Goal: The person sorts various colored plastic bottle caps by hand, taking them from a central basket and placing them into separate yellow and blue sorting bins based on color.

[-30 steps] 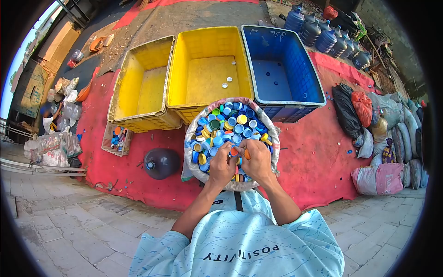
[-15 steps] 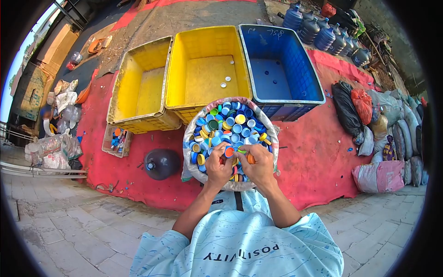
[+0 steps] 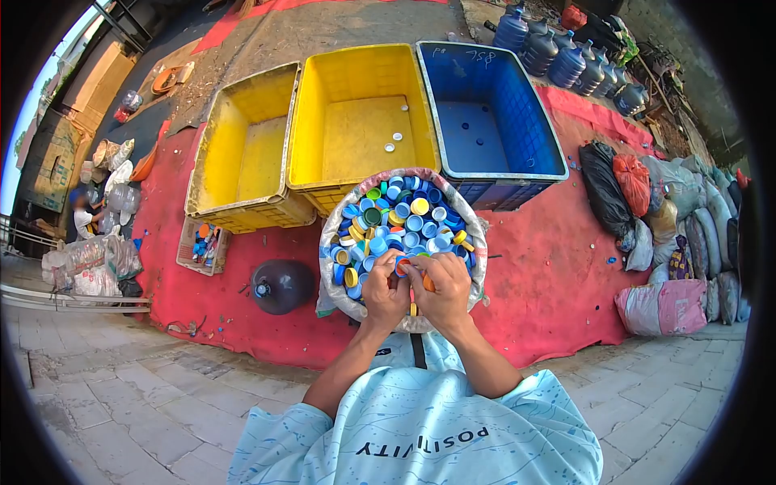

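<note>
A wide round sack (image 3: pixel 478 267) of plastic bottle caps, mostly blue with some yellow, white and green, stands right in front of me. Over its near side my left hand (image 3: pixel 385 289) pinches a blue-rimmed bottle cap (image 3: pixel 402 264) with an orange-red inside. From the other side, the fingertips of my right hand (image 3: pixel 443 289) meet at that same cap. An orange bottle cap (image 3: pixel 428 281) is tucked against the fingers of my right hand. Both hands are closed, and their backs hide some caps below.
Beyond the sack stand a narrow yellow crate (image 3: pixel 196 174), a wider yellow crate (image 3: pixel 299 162) and a blue crate (image 3: pixel 558 153), holding a few caps. A large dark bottle (image 3: pixel 283 287) lies left, near a small basket (image 3: pixel 187 260). Filled bags (image 3: pixel 663 307) line the right; a person (image 3: pixel 83 218) sits far left.
My right hand has shifted slightly left, closing in on the cap at my left fingertips. A green cap beside the fingers is now mostly covered.
</note>
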A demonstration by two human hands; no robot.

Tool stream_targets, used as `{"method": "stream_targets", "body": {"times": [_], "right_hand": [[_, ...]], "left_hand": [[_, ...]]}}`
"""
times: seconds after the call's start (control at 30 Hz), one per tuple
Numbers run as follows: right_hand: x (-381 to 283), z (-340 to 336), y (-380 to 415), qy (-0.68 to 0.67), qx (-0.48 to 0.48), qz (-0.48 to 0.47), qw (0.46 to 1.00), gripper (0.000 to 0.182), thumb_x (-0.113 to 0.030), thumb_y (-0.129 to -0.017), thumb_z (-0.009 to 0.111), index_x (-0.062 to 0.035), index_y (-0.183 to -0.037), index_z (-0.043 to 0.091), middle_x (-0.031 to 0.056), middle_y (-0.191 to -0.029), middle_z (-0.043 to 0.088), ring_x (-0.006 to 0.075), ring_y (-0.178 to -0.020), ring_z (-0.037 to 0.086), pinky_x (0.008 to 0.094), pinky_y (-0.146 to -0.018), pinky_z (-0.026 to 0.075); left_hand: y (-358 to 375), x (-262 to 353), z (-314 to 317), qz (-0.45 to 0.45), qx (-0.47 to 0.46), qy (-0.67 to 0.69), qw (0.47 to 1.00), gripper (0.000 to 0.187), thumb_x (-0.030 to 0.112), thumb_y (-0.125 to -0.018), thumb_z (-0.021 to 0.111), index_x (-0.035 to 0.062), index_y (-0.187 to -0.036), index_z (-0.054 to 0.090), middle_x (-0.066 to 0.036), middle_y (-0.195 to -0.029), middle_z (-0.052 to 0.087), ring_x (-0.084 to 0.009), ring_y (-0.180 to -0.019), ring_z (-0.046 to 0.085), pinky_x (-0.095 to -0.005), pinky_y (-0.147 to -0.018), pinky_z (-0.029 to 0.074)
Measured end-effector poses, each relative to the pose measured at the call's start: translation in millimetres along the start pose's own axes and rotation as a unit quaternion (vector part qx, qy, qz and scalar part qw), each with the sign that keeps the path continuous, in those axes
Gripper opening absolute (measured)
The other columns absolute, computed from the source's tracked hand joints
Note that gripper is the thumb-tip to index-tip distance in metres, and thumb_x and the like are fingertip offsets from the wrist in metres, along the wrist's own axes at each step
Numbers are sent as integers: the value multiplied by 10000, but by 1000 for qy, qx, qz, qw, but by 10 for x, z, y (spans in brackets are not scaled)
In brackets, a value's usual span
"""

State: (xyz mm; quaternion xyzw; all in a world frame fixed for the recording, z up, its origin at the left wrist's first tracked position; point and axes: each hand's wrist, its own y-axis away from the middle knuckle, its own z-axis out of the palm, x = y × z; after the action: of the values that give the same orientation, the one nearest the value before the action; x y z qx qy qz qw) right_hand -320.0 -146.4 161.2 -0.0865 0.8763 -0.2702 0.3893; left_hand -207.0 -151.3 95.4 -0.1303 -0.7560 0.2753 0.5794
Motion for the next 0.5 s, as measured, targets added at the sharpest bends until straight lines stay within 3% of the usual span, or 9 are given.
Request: {"method": "stream_targets", "body": {"times": [0.5], "right_hand": [[-13,27,35,15,17,-7,1000,160,-45,-699,794,-73,-831,707,41,-726,639,212,-687,592,339,-634,426]], "left_hand": [[13,18,-12,-3,0,-13,1000,256,-84,-823,647,-10,-1007,484,-176,-1093,667,-82,-546,561,-225,-460,437]]}}
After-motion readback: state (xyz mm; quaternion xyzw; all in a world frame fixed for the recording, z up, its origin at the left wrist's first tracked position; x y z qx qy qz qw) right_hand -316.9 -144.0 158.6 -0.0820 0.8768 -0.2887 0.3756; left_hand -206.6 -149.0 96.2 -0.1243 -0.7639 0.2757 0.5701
